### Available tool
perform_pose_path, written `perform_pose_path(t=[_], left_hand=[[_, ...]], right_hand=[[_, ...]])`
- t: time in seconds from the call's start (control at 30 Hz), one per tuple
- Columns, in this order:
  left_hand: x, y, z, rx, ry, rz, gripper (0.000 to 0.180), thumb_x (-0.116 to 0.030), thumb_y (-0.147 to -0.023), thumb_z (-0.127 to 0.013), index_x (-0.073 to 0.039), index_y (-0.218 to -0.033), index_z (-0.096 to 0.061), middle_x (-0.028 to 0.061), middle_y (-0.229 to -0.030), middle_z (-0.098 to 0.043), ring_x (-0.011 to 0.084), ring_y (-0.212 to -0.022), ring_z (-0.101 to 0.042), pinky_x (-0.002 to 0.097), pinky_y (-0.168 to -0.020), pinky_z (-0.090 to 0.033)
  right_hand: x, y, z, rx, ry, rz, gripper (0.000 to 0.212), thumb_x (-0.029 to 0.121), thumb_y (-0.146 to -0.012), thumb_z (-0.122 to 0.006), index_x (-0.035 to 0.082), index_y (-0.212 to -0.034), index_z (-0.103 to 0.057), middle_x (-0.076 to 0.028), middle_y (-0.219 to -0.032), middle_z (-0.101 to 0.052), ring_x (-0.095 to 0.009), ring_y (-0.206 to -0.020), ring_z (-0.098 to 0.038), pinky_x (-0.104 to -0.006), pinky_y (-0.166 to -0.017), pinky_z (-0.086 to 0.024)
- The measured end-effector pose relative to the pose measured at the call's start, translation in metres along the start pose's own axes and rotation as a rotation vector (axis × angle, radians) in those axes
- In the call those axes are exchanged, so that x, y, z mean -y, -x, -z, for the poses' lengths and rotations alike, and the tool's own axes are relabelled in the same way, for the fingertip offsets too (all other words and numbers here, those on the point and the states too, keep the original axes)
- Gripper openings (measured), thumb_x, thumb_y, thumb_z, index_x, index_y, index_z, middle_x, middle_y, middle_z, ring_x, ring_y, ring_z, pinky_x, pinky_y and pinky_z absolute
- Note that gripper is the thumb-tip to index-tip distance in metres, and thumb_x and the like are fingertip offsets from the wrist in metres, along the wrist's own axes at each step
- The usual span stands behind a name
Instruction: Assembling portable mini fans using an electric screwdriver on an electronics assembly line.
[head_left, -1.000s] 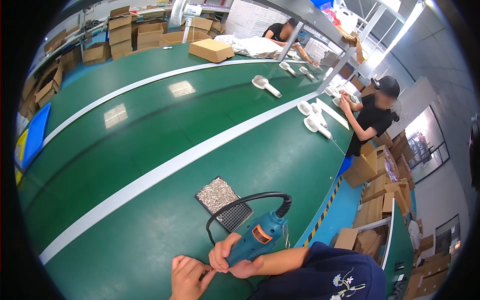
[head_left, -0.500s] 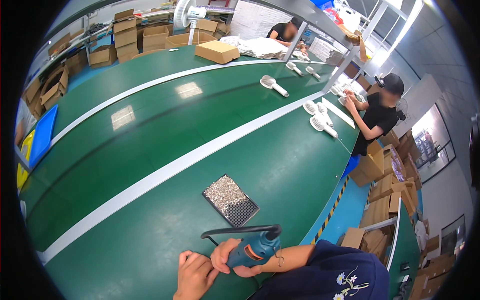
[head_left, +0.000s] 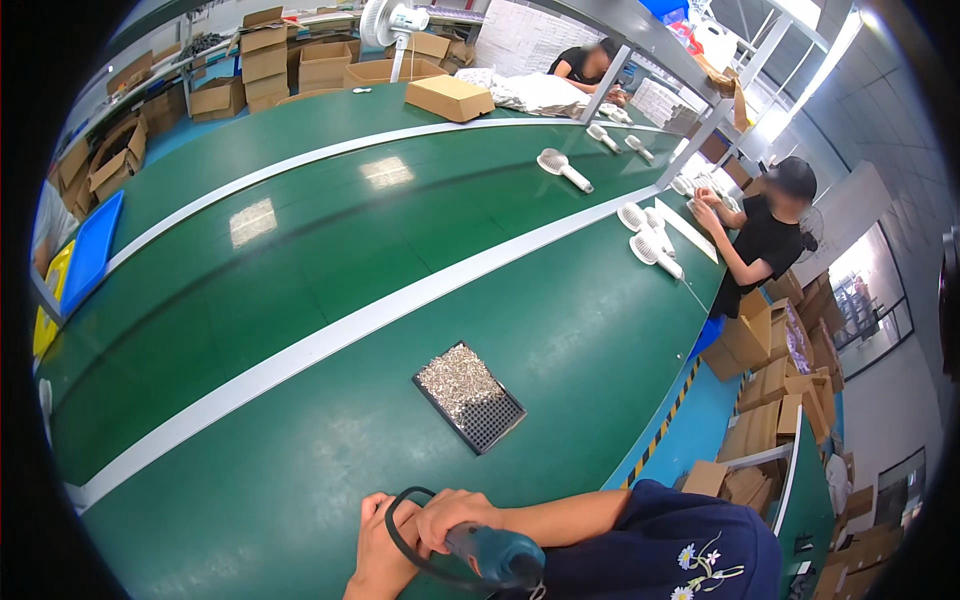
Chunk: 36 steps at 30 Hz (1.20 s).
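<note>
1. The right hand [head_left: 455, 517] was wrapped closely around a teal power tool [head_left: 497, 555], whose body pointed away from the fingers toward four o'clock.
2. The left hand [head_left: 385, 545] met it on the nine o'clock side, its fingers curled and narrow. Whether it pinched anything could not be told, since the contact was hidden.
3. A dark cord [head_left: 392, 522] looped from the tool's far end across the front of the left hand.
4. The step at the hands seemed under way rather than finished: both hands were together and the tool was in the grip. The tool's working end was out of sight, so it could not be told what, if anything, it touched.
5. From the hands, between twelve and one o'clock, a black tray [head_left: 492, 418] lay on the green counter [head_left: 250, 470], well apart from them.
6. Small metal pieces [head_left: 455, 380] heaped most of the tray, while dark holes showed at its four-to-five o'clock end. Many pieces were therefore left, by the look of it; how many had been used could not be judged.
7. Toward one o'clock, farther off, white round-headed items [head_left: 655, 248] lay near a co-worker [head_left: 765, 230]. Whether those were complete could not be told.
</note>
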<state>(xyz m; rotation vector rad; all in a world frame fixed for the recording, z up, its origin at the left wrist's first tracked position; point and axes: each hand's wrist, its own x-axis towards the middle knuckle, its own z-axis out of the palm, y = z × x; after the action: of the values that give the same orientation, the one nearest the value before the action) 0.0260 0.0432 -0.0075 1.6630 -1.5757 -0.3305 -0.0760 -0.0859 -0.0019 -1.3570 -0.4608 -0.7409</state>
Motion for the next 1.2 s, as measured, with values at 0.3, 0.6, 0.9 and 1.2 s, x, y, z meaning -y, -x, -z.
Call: perform_pose_path(t=[0.3, 0.6, 0.9, 1.2], left_hand=[[-0.004, -0.004, 0.005, 0.036, -0.048, -0.024, 0.03, -0.007, -0.064, -0.072, -0.006, -0.093, -0.063, 0.0071, -0.087, -0.063, 0.0275, -0.08, -0.056, 0.0428, -0.084, -0.039], [0.003, -0.002, 0.0, -0.021, -0.058, -0.131, 0.017, -0.015, -0.061, -0.074, -0.008, -0.071, -0.061, 0.0034, -0.069, -0.052, 0.0234, -0.067, -0.052, 0.0397, -0.077, -0.039], [-0.002, 0.009, 0.001, 0.003, -0.051, -0.016, 0.016, -0.009, -0.064, -0.07, -0.008, -0.074, -0.058, 0.0039, -0.077, -0.054, 0.0231, -0.077, -0.055, 0.0401, -0.081, -0.042], [0.0, -0.004, 0.005, 0.08, 0.055, 0.035, 0.01, -0.012, -0.079, -0.07, -0.006, -0.081, -0.063, 0.0064, -0.079, -0.05, 0.0242, -0.083, -0.053, 0.0383, -0.088, -0.041]], right_hand=[[0.001, 0.0, 0.004, -0.053, -0.158, -0.011, 0.05, 0.043, -0.087, -0.071, 0.003, -0.105, -0.05, -0.007, -0.075, -0.057, -0.019, -0.057, -0.054, -0.0313, -0.053, -0.044], [0.008, -0.001, 0.0, -0.007, -0.048, 0.065, 0.028, 0.024, -0.088, -0.069, 0.0, -0.092, -0.054, -0.008, -0.072, -0.059, -0.025, -0.057, -0.059, -0.0341, -0.052, -0.047], [0.003, 0.0, -0.005, 0.035, -0.039, 0.046, 0.026, 0.022, -0.092, -0.065, -0.001, -0.092, -0.054, -0.01, -0.072, -0.06, -0.025, -0.058, -0.06, -0.0351, -0.053, -0.048], [0.003, 0.007, 0.012, 0.04, -0.164, -0.007, 0.068, 0.059, -0.082, -0.068, 0.0, -0.109, -0.048, -0.012, -0.074, -0.056, -0.021, -0.06, -0.053, -0.0356, -0.054, -0.046]])
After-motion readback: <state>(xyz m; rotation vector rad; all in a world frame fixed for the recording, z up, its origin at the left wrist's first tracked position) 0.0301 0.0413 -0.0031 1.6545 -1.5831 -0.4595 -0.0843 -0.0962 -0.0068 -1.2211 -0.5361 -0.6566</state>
